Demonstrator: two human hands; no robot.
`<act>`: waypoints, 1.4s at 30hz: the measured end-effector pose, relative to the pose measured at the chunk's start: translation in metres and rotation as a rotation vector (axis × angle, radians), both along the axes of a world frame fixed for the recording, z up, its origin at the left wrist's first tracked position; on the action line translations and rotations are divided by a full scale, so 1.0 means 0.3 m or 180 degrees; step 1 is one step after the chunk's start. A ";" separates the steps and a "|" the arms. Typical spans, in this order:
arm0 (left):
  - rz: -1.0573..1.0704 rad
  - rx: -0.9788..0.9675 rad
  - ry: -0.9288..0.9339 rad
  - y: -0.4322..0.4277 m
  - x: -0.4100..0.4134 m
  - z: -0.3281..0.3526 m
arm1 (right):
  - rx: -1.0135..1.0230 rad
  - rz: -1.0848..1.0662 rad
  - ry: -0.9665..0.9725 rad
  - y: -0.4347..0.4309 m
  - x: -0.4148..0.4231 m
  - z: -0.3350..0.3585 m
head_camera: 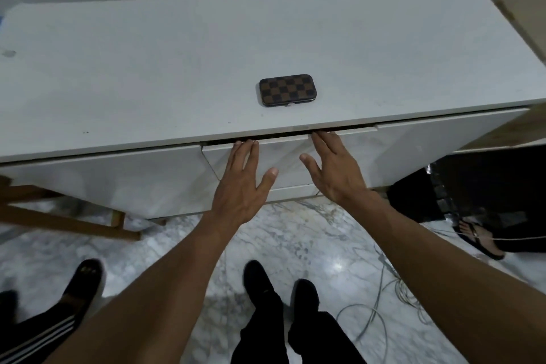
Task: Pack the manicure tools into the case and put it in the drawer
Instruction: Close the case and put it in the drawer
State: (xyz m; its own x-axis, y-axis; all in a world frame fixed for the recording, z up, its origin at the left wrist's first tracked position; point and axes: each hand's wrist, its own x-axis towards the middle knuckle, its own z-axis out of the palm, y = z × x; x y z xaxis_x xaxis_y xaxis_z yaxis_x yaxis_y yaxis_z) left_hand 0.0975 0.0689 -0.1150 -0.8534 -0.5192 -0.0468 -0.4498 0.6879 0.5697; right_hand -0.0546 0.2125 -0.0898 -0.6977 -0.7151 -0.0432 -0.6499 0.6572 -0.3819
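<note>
Opening the drawer [291,156], by the look of it: both hands spread flat, empty, fingertips hooked over the top lip of the drawer front, left hand [242,183] and right hand [334,168] near each other at its middle. Best done with an even pull from both sides, straight back and level, so the front does not skew in its slot; only a thin dark gap showing under the desk [147,68] edge so far. One case [286,90], checkered brown, closed, lying flat on the desk top just beyond the fingertips, between the two hands and touching neither. No loose manicure tools in sight, so packing probably done. Counted: two hands, one case, one drawer cracked ajar. Once open wide enough, lift the case and set it flat inside.
</note>
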 end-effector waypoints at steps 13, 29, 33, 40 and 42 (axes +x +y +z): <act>-0.0019 -0.0263 -0.0020 0.256 0.251 0.001 | 0.0200 0.0103 -0.0133 0.268 0.238 0.016; 0.0007 -0.0809 -0.0841 0.515 0.459 0.029 | 0.0391 0.0309 -0.0178 0.500 0.449 0.035; -0.0022 -0.0904 -0.0941 0.515 0.455 0.042 | 0.0376 0.0310 -0.0151 0.486 0.436 0.052; 0.0041 -0.1177 -0.0893 0.501 0.437 0.070 | 0.0405 0.0241 0.0023 0.471 0.417 0.068; 0.0014 -0.1187 -0.0807 0.479 0.416 0.090 | 0.0529 0.0196 0.0001 0.448 0.391 0.086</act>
State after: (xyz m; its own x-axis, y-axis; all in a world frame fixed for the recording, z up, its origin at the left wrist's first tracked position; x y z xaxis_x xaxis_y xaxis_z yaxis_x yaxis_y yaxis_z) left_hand 0.2223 0.2127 -0.0881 -0.8369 -0.5438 -0.0630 -0.5464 0.8231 0.1546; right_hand 0.0628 0.3468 -0.0640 -0.6528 -0.7395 -0.1642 -0.6909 0.6702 -0.2712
